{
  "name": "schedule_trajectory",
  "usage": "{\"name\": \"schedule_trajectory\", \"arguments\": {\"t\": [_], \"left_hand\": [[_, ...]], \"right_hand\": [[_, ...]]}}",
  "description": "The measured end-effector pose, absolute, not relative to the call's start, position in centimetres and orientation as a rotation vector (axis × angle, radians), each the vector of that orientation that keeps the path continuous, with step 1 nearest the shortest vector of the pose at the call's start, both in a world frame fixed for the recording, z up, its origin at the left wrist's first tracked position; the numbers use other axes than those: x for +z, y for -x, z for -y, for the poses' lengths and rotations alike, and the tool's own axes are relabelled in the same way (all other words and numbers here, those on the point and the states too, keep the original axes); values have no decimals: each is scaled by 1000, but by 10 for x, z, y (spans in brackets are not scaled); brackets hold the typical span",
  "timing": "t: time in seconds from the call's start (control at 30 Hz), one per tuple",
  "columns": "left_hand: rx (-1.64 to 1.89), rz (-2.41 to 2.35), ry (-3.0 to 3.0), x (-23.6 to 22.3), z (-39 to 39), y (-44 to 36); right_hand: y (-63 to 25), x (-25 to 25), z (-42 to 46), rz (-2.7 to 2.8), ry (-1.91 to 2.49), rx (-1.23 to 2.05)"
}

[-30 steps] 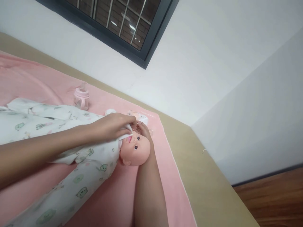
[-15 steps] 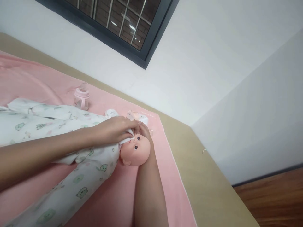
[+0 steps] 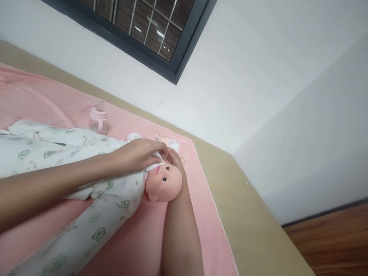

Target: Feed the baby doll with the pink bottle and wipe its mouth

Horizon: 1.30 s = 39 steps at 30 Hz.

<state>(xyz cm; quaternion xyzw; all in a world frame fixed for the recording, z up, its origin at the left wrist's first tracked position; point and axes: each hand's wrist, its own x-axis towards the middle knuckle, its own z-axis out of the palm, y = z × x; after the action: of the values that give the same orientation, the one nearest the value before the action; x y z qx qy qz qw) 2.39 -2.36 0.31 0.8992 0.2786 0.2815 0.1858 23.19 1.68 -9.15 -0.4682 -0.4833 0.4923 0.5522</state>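
Pinching wht cloth point(image 3: 150, 167) @ doll's face point(image 3: 162, 177) | L fingers point(image 3: 158, 146) tog. | R fingers point(image 3: 174, 156) bent

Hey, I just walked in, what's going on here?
A person's left hand pinches a white cloth at the face of a doll, beside its mouth. Their right hand is at the far side of the doll's head. The doll, in white printed clothing, lies on a pink sheet. A pink-topped bottle is on the sheet too.
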Motion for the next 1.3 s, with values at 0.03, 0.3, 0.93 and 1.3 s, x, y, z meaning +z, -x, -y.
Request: {"name": "schedule_trajectory", "arguments": {"t": [0.03, 0.3, 0.93, 1.3], "left_hand": [[832, -795, -2519, 2, 20, -22], [996, -887, -2373, 6, -15, 1], [1070, -888, -2114, 17, -28, 24], [1209, -1208, -1883, 36, -56, 85]], "right_hand": [[-234, -92, -19, 1123, 1102, 1196], [-258, -25, -4, 1517, 1067, 1421], [-212, 42, 30, 1911, 1283, 902], [-255, -19, -32, 1495, 1334, 866]]}}
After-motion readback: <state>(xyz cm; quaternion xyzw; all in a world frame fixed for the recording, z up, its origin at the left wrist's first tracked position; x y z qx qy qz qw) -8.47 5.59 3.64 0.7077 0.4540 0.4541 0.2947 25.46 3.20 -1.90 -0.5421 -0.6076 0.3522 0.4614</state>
